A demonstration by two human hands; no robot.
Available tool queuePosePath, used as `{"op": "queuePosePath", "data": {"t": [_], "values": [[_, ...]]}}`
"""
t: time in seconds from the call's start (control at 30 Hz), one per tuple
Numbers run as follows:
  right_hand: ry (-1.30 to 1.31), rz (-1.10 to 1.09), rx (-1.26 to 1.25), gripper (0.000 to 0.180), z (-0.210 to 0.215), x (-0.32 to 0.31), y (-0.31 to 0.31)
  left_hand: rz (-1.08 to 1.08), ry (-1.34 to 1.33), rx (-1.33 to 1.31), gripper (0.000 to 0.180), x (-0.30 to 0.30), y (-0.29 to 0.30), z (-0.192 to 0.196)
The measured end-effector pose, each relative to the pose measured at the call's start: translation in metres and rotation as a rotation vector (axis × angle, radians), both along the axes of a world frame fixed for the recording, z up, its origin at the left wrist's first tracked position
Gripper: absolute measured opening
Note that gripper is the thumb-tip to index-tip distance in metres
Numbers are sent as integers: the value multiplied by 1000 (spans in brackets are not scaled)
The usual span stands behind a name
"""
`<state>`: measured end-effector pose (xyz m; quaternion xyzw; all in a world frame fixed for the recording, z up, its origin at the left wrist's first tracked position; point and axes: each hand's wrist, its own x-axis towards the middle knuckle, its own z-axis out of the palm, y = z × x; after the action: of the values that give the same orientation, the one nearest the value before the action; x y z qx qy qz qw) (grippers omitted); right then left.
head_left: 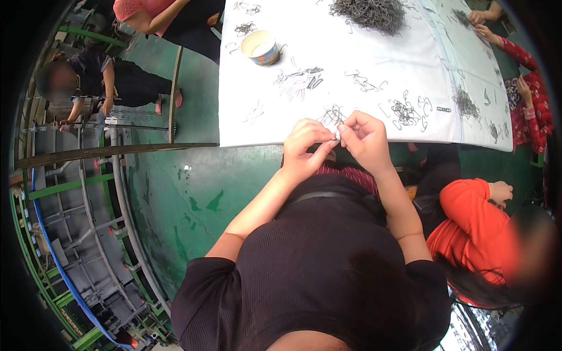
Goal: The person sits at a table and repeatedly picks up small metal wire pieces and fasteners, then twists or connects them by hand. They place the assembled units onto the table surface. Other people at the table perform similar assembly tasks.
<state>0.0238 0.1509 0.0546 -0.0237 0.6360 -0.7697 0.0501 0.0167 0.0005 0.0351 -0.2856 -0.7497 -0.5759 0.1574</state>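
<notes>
Both my hands meet at the near edge of a white-covered table (252, 130). My left hand (305, 147) is closed in a pinch, thumb against forefinger. Against its fingertips, my right hand (367, 140) pinches too. Between them is a tiny pale-and-dark bit, too small to name. Just beyond my fingers lies a small heap of thin dark loops (332, 113). To its right is a looser pile of similar dark loops (404, 111). Short grey and white strips (301, 81) are scattered farther off to the left.
A round paper tub (260, 49) stands at the far left of the table, and a large dark heap of loops (372, 13) at the back. A person in orange (468, 234) sits at my right. Others are around the table; one stands by machinery (88, 216) at left.
</notes>
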Motion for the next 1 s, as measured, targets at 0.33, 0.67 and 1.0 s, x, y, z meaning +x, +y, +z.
{"op": "queuePosePath", "data": {"t": [0.33,0.67,1.0], "values": [[615,-146,435,3,7,11,2,16,-271,121,22,-24,1,-37],[577,-139,450,4,8,16,5,306,-366,-669,39,-130,13,-89],[535,-148,474,4,7,18,6,329,-313,-770,14,-138,0,-109]]}}
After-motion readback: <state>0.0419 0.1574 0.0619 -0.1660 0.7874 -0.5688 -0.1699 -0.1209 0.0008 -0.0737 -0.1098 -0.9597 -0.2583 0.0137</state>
